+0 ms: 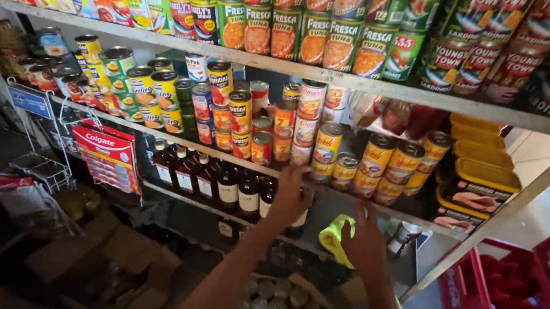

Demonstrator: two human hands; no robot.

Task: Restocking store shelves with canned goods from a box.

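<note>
Gripping a dark bottle [299,218] at the right end of the bottle row, the left hand [287,197] has its fingers wrapped over the bottle's upper part (the label below barely shows). At about four o'clock from it, the right hand [364,245] presses a yellow cloth [334,236] against the shelf board [368,209], fingers bunched on the fabric. More dark bottles [207,181] with white labels stand in a line toward ten o'clock from the left hand. Yellow-labelled cans [383,161] are stacked at one o'clock from the right hand, with flat yellow tins [482,175] further toward three o'clock. Round can tops [269,306] fill a box at seven o'clock below both arms.
</note>
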